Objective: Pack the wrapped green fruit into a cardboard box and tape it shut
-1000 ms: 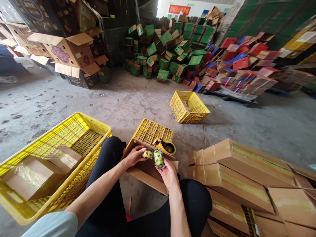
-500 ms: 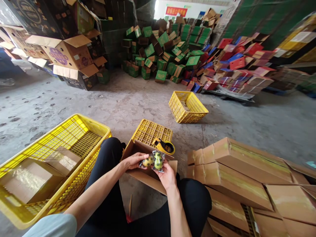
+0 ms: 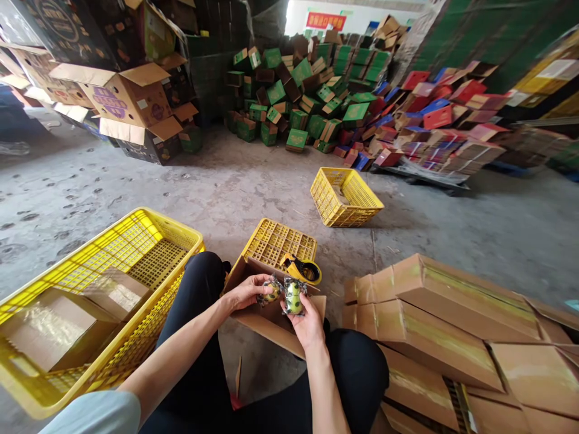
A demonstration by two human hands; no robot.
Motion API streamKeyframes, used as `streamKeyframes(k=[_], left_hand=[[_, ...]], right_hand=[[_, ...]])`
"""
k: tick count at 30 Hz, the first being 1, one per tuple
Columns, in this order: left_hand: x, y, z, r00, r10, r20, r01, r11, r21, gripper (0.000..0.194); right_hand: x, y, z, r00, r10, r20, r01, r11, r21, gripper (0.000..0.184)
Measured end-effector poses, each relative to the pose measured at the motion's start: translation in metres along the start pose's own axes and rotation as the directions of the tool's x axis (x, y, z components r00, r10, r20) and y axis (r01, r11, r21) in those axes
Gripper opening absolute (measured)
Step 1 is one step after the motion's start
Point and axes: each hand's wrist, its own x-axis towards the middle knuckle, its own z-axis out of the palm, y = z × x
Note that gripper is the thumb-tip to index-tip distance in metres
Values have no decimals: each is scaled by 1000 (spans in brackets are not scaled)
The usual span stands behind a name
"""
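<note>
Over the open carton (image 3: 270,330), left hand (image 3: 248,292) pinches a wrapped yellowish spotted piece (image 3: 271,290) that pokes out past the fingertips, and right hand (image 3: 307,320) has thumb and fingers closed on a wrapped green spotted piece (image 3: 294,296) lying at the fingertips, the two just beside each other. Beyond the carton: upturned yellow crate (image 3: 275,240), tape dispenser (image 3: 295,264) at its right edge. Left of carton, large yellow crate (image 3: 193,242) with cardboard boxes (image 3: 61,325); right of it, stacked boxes (image 3: 434,301).
</note>
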Motion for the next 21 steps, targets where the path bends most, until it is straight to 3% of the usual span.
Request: streamKeyframes(k=[8, 13, 17, 21], left_hand=[[-1, 0, 3, 1000, -30, 2, 30, 1000, 3, 47], [1, 5, 6, 999, -37, 7, 37, 998, -52, 57], [-1, 10, 6, 1000, -20, 10, 21, 991, -129, 42], [-5, 11, 6, 998, -18, 61, 25, 993, -115, 50]], right_hand=[[9, 4, -8, 1000, 0, 11, 1, 1000, -29, 31], [5, 2, -5, 1000, -3, 10, 3, 1000, -5, 37], [0, 0, 1, 998, -45, 31, 45, 999, -6, 43], [-3, 0, 7, 993, -109, 42, 112, 991, -70, 37]])
